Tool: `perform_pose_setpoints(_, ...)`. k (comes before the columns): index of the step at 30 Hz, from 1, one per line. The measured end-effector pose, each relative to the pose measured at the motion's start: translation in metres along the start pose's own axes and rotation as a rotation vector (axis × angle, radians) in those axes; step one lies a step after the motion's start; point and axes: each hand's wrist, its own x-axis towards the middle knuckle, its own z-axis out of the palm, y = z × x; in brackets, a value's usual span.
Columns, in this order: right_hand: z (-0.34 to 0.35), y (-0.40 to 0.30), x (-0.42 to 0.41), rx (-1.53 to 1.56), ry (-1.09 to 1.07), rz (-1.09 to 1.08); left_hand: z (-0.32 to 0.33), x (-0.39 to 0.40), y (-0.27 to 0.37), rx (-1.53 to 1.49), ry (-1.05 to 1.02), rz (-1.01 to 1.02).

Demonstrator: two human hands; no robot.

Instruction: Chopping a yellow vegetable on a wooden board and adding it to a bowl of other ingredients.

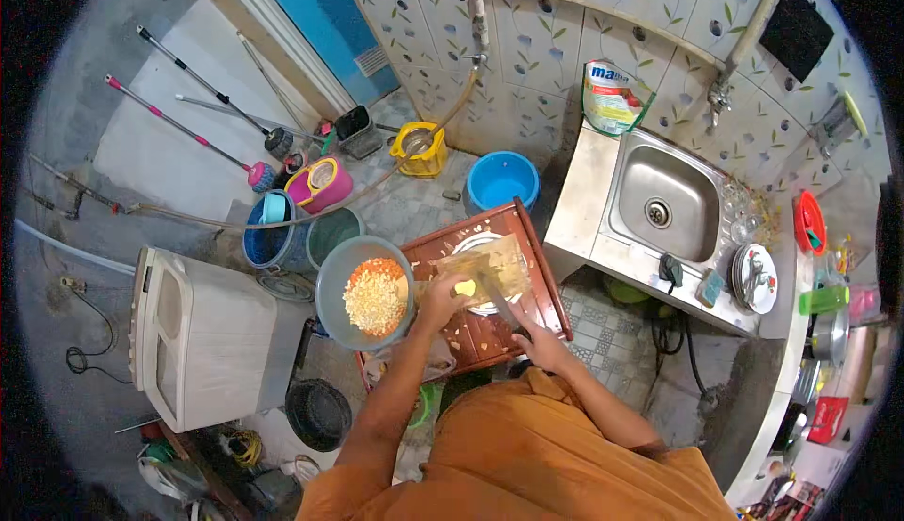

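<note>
A wooden cutting board [510,259] lies over a white plate [474,241] on a small reddish-brown wooden table [487,344]. My left hand [439,302] holds a pale yellow piece of food [465,287] at the board's left part. In my right hand [542,343] is the handle of a knife [500,300], its blade angled over the board towards the piece. A large grey basin [328,295] with diced orange and pale pieces [374,298] stands left of my left hand. Small pale scraps are scattered on the table.
A blue basin [503,180] stands on the floor beyond the table. To the right is a counter with a steel sink [664,199] and stacked plates [756,279]. Buckets [268,238], mops [261,176] and a white washing machine [212,337] are at the left. A hose [374,185] crosses behind the basin.
</note>
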Motion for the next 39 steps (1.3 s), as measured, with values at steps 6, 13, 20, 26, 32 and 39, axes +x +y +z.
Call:
perform_pose_setpoints(6,-0.003,-0.002,0.002,0.031,-0.052,0.043,0.004,0.002,0.000,-0.068,-0.042,-0.220)
perform_pose_setpoints(13,-0.003,-0.007,0.005,0.010,-0.074,0.072,0.008,-0.005,0.002,0.070,0.167,0.024)
perform_pose_setpoints(20,-0.001,-0.006,0.006,-0.050,-0.040,0.021,0.019,-0.005,0.015,0.153,0.180,-0.037)
perform_pose_setpoints(26,0.007,-0.002,0.008,-0.073,0.000,-0.005,0.025,-0.008,0.012,0.074,0.288,-0.118)
perform_pose_setpoints(32,0.012,-0.009,0.011,-0.063,0.072,0.023,0.017,-0.009,0.036,-0.013,0.221,-0.216)
perform_pose_setpoints(39,0.002,-0.046,0.034,-0.203,0.061,0.088,0.018,-0.016,0.031,-0.005,0.191,-0.169)
